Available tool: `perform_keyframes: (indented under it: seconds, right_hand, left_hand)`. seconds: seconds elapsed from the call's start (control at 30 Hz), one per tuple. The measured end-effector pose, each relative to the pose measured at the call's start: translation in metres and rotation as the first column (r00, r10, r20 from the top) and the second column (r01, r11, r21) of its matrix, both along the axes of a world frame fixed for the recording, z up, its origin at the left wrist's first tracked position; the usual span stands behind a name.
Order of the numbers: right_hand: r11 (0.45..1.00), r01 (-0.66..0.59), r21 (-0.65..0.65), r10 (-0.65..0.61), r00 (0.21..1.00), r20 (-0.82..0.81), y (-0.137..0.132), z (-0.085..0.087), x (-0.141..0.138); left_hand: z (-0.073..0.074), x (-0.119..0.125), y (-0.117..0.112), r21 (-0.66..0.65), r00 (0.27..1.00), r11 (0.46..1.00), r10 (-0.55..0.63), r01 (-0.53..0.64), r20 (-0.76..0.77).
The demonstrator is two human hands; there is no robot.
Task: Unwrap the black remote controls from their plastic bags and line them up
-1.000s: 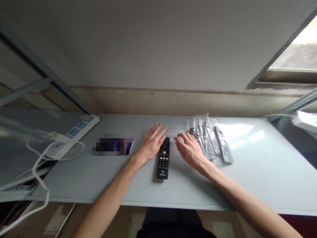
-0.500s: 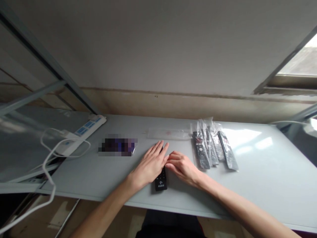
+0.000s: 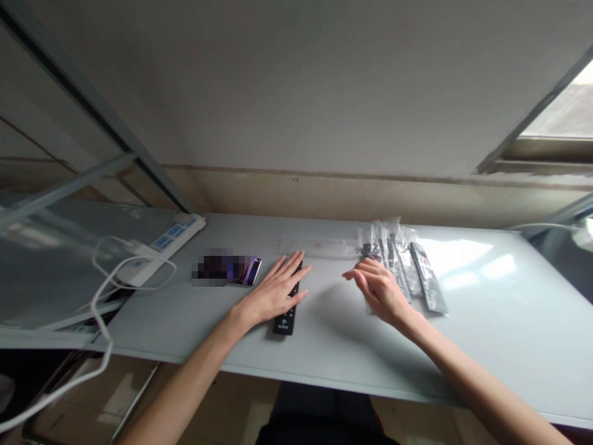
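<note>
Tabletop (image 3: 486, 334), pale grey, carries every item shown. Bagged remotes (image 3: 407, 272) lie in a row just beyond the right hand (image 3: 380, 289), which hovers with fingers loosely curled, holding nothing. Power strip (image 3: 162, 244) with white cable sits well to the left of both hands. Left hand (image 3: 273, 293) lies flat, fingers spread, resting on the black remote (image 3: 286, 315), whose near end shows beneath the palm edge. Empty clear bag (image 3: 319, 247) lies just past the left fingertips. Phone (image 3: 248, 272) rests beside the left hand's outer side.
</note>
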State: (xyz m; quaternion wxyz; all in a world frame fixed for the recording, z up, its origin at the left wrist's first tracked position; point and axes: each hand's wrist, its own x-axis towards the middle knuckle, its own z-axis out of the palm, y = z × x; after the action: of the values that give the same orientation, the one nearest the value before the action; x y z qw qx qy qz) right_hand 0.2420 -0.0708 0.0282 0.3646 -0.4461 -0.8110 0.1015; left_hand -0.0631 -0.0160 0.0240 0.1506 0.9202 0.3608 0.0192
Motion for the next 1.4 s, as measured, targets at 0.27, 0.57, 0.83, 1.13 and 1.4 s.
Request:
perform_keyframes:
  seconds: [0.27,0.57,0.83,1.13,1.4]
  right_hand:
    - [0.940,0.341,0.023,-0.333,0.902,0.276,-0.032,-0.033,0.047]
    - [0.917,0.386,0.104,-0.395,0.832,0.391,-0.069,-0.051,0.016]
    - [0.906,0.404,0.125,-0.409,0.764,0.498,-0.074,-0.038,0.001]
    - [0.845,0.533,0.046,-0.515,0.786,0.341,-0.072,-0.036,0.009]
    - [0.914,0.392,0.099,-0.384,0.918,-0.097,-0.043,0.001,-0.009]
  left_hand:
    - [-0.006,-0.015,0.009,0.031,0.999,1.000,0.007,-0.006,-0.031]
    - [0.006,-0.004,0.016,0.068,1.000,0.998,-0.018,0.018,0.004]
    - [0.014,0.070,-0.024,0.074,0.970,0.971,-0.234,0.229,0.066]
    - [0.007,0.026,0.012,0.112,0.988,0.982,0.151,-0.151,0.009]
    - [-0.013,0.065,0.009,0.071,0.982,0.981,0.185,-0.182,-0.039]
